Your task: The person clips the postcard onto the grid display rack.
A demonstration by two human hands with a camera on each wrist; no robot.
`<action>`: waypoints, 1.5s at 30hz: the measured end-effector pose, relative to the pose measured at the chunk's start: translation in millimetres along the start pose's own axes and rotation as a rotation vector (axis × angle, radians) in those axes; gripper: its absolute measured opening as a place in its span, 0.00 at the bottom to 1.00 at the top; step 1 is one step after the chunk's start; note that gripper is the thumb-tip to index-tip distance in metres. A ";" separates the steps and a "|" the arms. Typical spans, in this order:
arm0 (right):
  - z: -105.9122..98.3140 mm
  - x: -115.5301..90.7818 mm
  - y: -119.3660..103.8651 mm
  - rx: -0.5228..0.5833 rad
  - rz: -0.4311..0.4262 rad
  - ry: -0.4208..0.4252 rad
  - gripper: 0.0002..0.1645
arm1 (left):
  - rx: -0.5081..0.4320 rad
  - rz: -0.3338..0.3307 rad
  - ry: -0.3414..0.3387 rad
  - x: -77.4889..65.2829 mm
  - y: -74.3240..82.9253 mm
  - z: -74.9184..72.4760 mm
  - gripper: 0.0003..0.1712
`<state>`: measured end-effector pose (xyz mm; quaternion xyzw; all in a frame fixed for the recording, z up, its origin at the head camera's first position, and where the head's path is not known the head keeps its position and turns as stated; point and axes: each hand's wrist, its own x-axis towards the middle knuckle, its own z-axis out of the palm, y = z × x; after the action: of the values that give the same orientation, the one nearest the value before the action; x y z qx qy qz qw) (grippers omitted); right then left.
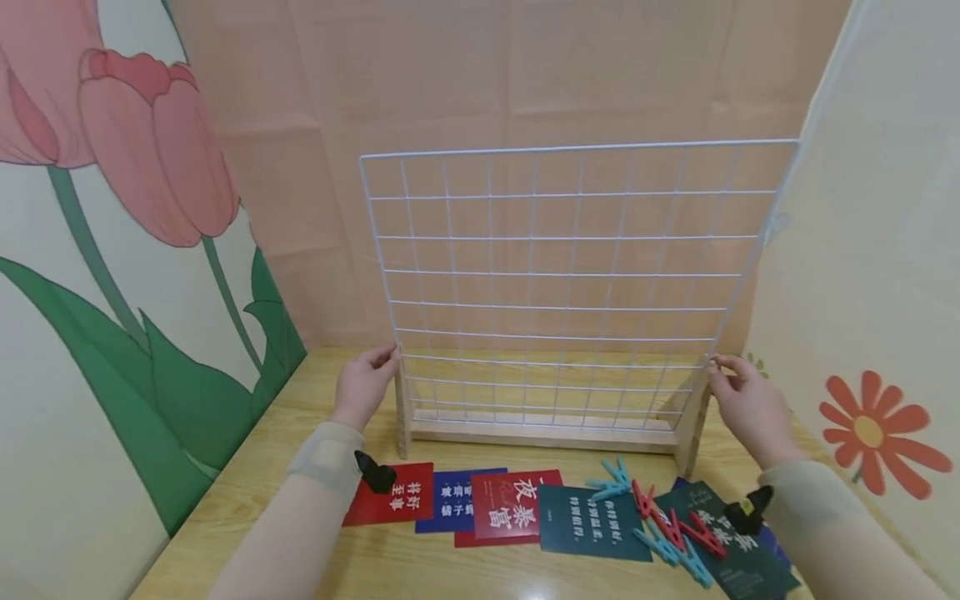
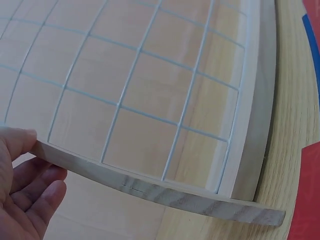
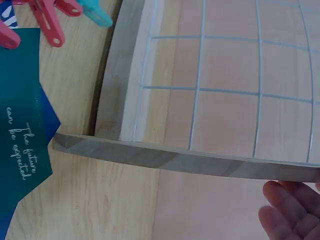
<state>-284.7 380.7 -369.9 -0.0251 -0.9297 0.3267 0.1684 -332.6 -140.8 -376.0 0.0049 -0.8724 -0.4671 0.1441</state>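
A white wire grid panel (image 1: pixel 577 149) stands upright in a wooden stand (image 1: pixel 540 435) with a side post at each end. My left hand (image 1: pixel 365 387) pinches the upper end of the left post (image 2: pixel 150 190); the left wrist view has the thumb on one face and the fingers curled behind it. At the other end, the right hand (image 1: pixel 753 412) holds the top of the right post (image 3: pixel 150 155) between thumb and fingers. Only some of its fingertips (image 3: pixel 280 200) show in the right wrist view, beside the post.
In front of the stand lie red cards (image 1: pixel 408 492), a blue card (image 1: pixel 444 523) and dark green cards (image 1: pixel 592 525), some overlapping. Several blue clothespins (image 1: pixel 615 479) and red clothespins (image 1: pixel 703 535) lie on the right-hand cards. Flower-painted panels (image 1: pixel 172 317) flank the table.
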 end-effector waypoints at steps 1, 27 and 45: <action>-0.5 0.0 0.7 0.014 0.004 -0.003 0.38 | -0.007 -0.001 -0.005 0.1 -0.2 0.4 0.24; 11.8 -7.9 1.3 0.148 -0.033 0.067 0.41 | -0.148 -0.081 -0.042 -26.6 -19.0 3.9 0.42; 21.3 -26.1 -9.2 0.104 -0.106 0.297 0.33 | -0.157 -0.183 0.021 -46.0 -37.0 11.4 0.44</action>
<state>-266.5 356.6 -387.5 -0.0153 -0.8763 0.3578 0.3221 -296.2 -145.8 -423.6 0.0782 -0.8273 -0.5453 0.1098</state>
